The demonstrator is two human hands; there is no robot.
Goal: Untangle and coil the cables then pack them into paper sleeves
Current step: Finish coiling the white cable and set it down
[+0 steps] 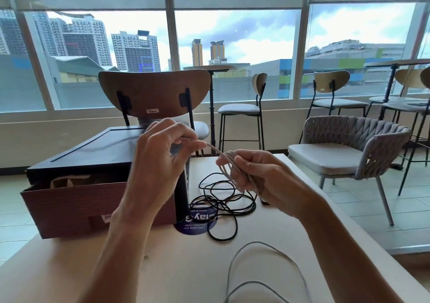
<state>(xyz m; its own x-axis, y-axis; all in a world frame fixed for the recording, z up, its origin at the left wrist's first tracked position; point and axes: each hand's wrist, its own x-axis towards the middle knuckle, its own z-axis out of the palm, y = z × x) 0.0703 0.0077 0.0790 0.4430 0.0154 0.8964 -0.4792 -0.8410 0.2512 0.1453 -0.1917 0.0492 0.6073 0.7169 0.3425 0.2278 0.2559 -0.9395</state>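
The fingers (186, 139) of the left hand (160, 153) pinch one end of a beige cable (220, 154). The right hand (256, 174) curls round the cable's coiled loops, and both hands are held above the tabletop (144, 274). Below the right hand a black cable (223, 209) lies loosely tangled, partly over a round sticker (195, 227). A grey cable (251, 247) loops nearer the front edge. At the left stands an open box (93, 209) — brown paper sleeves (69, 181) inside, a dark lid (97, 149) across its top. A chair (153, 93) stands behind.

Box (97, 200) left of cables (223, 200)
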